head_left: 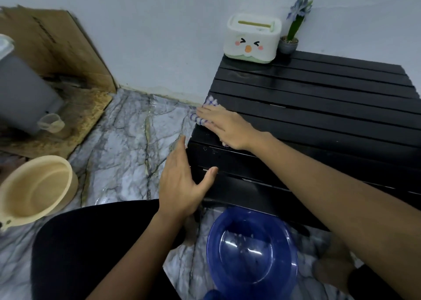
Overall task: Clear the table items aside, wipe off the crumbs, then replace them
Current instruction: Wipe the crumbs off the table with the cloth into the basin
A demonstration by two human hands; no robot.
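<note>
A blue-and-white checked cloth (206,113) is being pressed flat under the right hand (224,126), fingers spread open and nothing gripped, at the left edge of the black slatted wooden table (319,108). Just nearer the body, the left hand (182,181) is being held open and slightly cupped against the table's side edge, holding nothing, apparently to catch what is being swept off. Below the forearms, a translucent blue plastic bowl (250,252) is being kept on the marbled floor with a few pale specks in it. Crumbs are likely being pushed past the cupped palm onto the floor, or into the gaps between slats, if the sweep is being made too fast. Beyond the cloth, the white tissue box with a cartoon face (251,38) and the small potted purple flower (291,35) are standing at the far edge, where the pot could be knocked over by a long stroke. No brand or writing is legible anywhere.
</note>
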